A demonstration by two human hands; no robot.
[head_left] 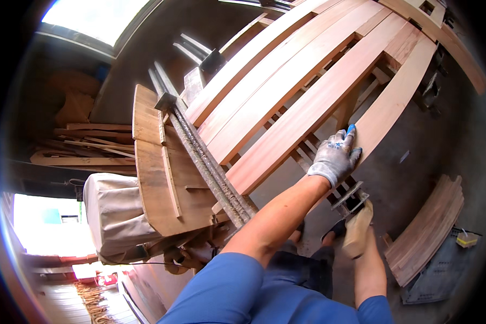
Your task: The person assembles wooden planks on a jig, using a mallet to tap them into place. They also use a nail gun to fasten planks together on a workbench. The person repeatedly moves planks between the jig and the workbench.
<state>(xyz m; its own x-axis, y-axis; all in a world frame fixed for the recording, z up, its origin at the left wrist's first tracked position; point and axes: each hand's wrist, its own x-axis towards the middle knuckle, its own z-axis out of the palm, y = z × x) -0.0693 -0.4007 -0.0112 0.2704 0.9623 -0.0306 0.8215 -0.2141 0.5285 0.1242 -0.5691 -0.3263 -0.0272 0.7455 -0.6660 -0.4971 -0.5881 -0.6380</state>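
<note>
My left hand (333, 157), in a grey work glove with blue fingertips, holds the near end of the rightmost pale wooden board (391, 105). Its fingers lie along the board's end and left edge. Beside this board runs a row of joined pinkish boards (308, 127) with long gaps between some of them. Lower right, a slightly blurred pale wooden block (358, 231) stands in front of my right wrist and appears to be held. My right hand's fingers are hidden behind it. Just above the block sits the metal end of a clamp (351, 198).
A long metal bar clamp (200, 148) runs along the boards' near left ends. Left of it stands a brown wooden panel (156, 178) next to a cloth-covered object (116, 216). Stacked wood strips (426, 229) lie on the floor at right, near a yellow sponge-like block (466, 239).
</note>
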